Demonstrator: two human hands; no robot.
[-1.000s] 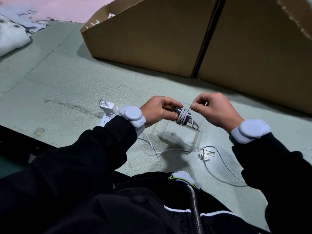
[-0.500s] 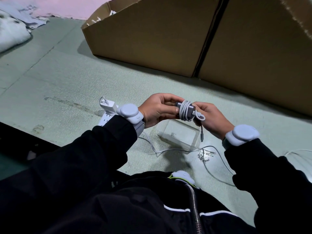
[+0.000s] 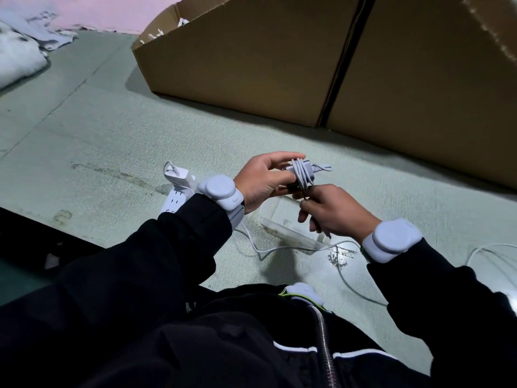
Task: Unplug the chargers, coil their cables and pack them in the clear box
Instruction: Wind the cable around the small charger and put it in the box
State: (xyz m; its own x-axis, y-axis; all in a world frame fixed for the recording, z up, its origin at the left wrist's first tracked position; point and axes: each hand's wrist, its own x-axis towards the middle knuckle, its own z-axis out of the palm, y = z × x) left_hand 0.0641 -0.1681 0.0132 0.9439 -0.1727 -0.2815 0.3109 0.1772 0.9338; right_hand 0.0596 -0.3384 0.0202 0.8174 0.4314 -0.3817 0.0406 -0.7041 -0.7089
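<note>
My left hand (image 3: 264, 179) grips a grey charger (image 3: 303, 172) with its pale cable wound several times around the body. A short loop of that cable sticks out to the right. My right hand (image 3: 331, 210), just below the charger, pinches the loose end of the cable. Both hands hover over the clear box (image 3: 291, 229), which lies on the green floor, partly hidden by my hands. A white charger (image 3: 179, 175) sits plugged into a white power strip (image 3: 174, 200) left of my left wrist.
Two large cardboard boxes (image 3: 251, 63) stand close behind the hands. A white cable (image 3: 279, 249) snakes over the floor past the clear box toward the right. White cloth (image 3: 16, 57) lies at the far left. A dark edge runs along the lower left.
My right hand has dropped from beside the charger to below it, pulling the cable end down. My left hand has lifted the wrapped charger slightly and turned it.
</note>
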